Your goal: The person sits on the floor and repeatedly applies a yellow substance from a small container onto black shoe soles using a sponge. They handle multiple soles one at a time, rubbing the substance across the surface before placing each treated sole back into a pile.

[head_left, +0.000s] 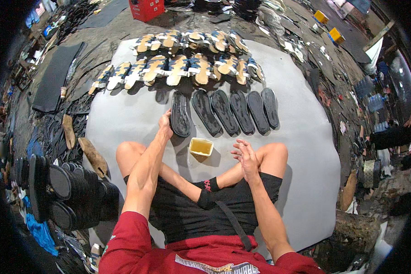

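Smooth grey sheeting (301,150), mid-frame
One glossy sole (181,116) was gripped by the left hand (165,123); the right hand (247,159) was loosely spread.

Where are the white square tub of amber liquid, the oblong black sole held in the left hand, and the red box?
White square tub (202,139), head view: far rim.
Held oblong black sole (181,114), head view: middle of visible face.
Red box (143,11), head view: side face.

The left forearm (146,182) is reaching forward, the left hand (165,127) gripping at its end; the right forearm (268,210) is angling inward, the right hand (248,162) hovering with parted, loosely bent fingers (245,147) near the right knee (276,153).
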Available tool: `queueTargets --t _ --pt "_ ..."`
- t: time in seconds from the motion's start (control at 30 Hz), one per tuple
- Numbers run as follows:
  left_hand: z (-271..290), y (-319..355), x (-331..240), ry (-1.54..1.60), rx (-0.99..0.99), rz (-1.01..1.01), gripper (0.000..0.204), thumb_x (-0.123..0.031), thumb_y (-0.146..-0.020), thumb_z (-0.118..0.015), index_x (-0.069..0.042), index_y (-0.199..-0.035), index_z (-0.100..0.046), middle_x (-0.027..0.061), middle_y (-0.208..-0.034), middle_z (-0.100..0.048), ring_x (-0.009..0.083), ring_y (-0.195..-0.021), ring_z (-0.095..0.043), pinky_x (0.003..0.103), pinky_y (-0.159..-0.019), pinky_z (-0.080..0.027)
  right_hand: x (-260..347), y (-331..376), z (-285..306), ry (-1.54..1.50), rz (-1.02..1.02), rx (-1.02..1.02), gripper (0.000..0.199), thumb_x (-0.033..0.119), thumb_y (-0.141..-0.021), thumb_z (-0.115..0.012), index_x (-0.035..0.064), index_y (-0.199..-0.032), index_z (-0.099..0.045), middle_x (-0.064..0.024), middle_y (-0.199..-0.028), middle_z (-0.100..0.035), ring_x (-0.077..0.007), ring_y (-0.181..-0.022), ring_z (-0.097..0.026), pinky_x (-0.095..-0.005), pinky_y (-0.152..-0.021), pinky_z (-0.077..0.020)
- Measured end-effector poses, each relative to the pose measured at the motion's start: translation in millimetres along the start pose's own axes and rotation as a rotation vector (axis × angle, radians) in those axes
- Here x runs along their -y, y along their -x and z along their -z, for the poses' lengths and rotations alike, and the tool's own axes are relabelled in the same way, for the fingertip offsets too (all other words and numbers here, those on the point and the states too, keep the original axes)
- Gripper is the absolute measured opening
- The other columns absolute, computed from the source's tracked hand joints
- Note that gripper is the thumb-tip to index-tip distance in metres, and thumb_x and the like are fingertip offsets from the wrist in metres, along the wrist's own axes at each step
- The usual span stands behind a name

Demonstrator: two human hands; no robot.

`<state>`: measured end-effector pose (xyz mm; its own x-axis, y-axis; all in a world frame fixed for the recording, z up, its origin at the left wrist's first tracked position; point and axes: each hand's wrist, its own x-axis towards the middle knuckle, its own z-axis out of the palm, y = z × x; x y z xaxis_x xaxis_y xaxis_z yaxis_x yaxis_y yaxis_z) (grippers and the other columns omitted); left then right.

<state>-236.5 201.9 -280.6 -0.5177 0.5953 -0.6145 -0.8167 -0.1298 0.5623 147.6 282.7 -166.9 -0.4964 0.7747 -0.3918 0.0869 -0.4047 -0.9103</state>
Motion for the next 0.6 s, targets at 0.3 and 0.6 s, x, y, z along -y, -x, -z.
queueTargets --t 0.3,0.6 --pt "-6 -23 6 -0.944 -0.3 -0.46 0.046 -0.01 -0.092 -0.057 -0.011 -0.133 -0.079 0.0195 -0.115 -0.081 0.0284 -0.103 -0.077 0.039 -0.093 -0.058 -5 -7 -3 0.115 0.016 0.022 0.047 0.038 -0.112 -0.058 0.0046 -0.146 -0.057 -0.0162 -0.131 -0.069 -0.0197 -0.103 -0.072 -0.0338 -0.09 -0.0546" --pt "-43 120 -32 -0.929 -0.236 -0.619 0.06 -0.017 -0.1 -0.06 -0.007 -0.159 -0.053 0.0184 -0.143 -0.069 0.031 -0.117 -0.07 0.045 -0.104 -0.054 -4 -9 -11 0.373 0.106 0.048 0.043 0.033 -0.111 -0.061 0.0055 -0.144 -0.06 -0.0164 -0.131 -0.072 -0.0213 -0.1 -0.073 -0.0345 -0.087 -0.0552"
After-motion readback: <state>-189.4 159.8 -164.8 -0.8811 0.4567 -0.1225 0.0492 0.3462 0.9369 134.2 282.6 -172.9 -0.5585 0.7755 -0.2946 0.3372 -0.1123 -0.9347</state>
